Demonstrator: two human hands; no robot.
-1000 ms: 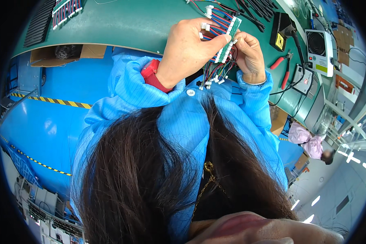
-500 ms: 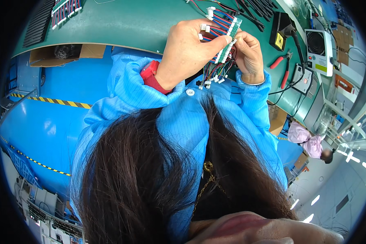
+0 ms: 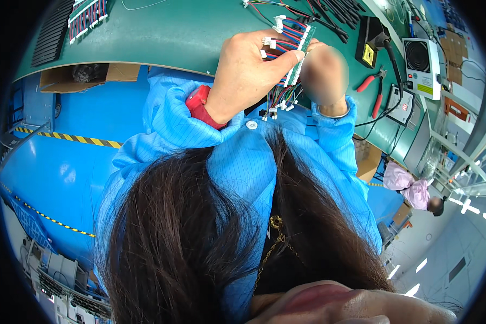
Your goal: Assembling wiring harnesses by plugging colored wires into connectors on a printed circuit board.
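Note:
My left hand [image 3: 245,73] is closed on a narrow green circuit board [image 3: 304,46], its thumb lying along the row of white connectors. Red, blue and black wires [image 3: 290,27] with white plugs stick out from the board's left side, above and between my fingers. Below it hangs a bundle of thin coloured wires [image 3: 279,100], also ending in small white plugs. My right hand [image 3: 325,73] is at the board's right edge. A blurred patch covers its fingers, so their grip and anything between them cannot be made out.
The green bench [image 3: 162,38] also bears wired boards [image 3: 87,19], a black ribbed strip [image 3: 51,32], black tubing [image 3: 337,13], red-handled pliers [image 3: 378,92], a soldering iron stand [image 3: 370,46] and a boxy fan unit [image 3: 420,67]. A person in pink [image 3: 407,183] is farther off at right.
The board and its wires have shifted slightly left. My right hand stays beside the board, its fingers now blurred over.

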